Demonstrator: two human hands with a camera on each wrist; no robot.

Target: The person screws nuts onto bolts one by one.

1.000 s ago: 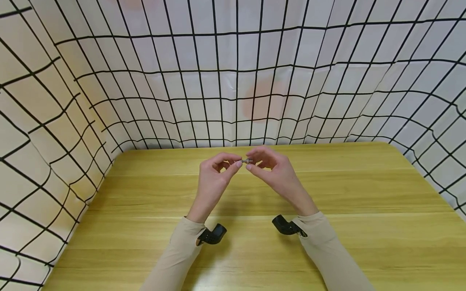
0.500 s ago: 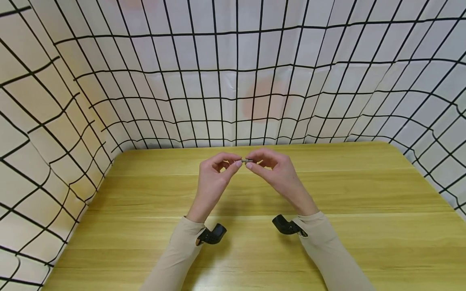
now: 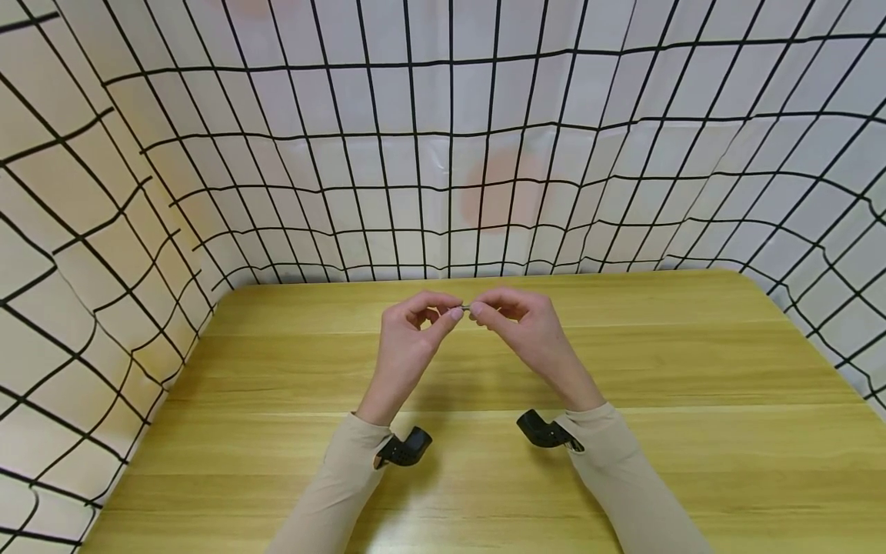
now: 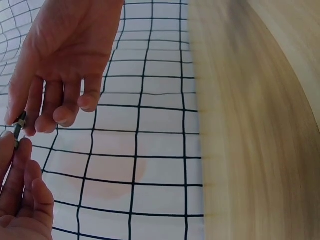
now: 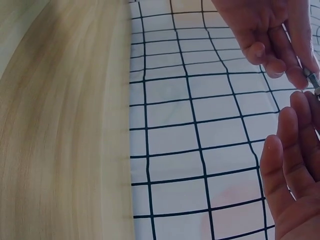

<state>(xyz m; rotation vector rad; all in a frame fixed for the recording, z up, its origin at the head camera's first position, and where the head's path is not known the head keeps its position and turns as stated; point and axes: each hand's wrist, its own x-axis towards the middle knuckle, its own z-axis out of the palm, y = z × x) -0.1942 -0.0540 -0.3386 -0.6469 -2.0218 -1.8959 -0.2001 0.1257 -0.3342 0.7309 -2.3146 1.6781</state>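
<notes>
Just above the far part of the table, both hands meet fingertip to fingertip at a small metal bolt [image 3: 465,308]. My left hand [image 3: 410,338] pinches one end of the bolt between thumb and forefinger. From the other side, my right hand [image 3: 522,327] pinches a nut [image 4: 20,122] on the bolt, its thumb and forefinger closed around it. Bare thread of the bolt [image 5: 313,79] shows between the two hands in the right wrist view. In the head view the fingertips cover most of the nut. The other fingers of both hands are loosely bent.
A wood-grain table [image 3: 277,431] spreads beneath the hands. White sheeting behind black netting [image 3: 388,161] rises at the back and both sides. A black wrist camera sits on the left cuff [image 3: 408,446] and another on the right cuff [image 3: 543,429].
The right thumb and fingertips, apart around the nut a second ago, have closed in and shifted slightly left, covering it. The left hand has barely moved.
</notes>
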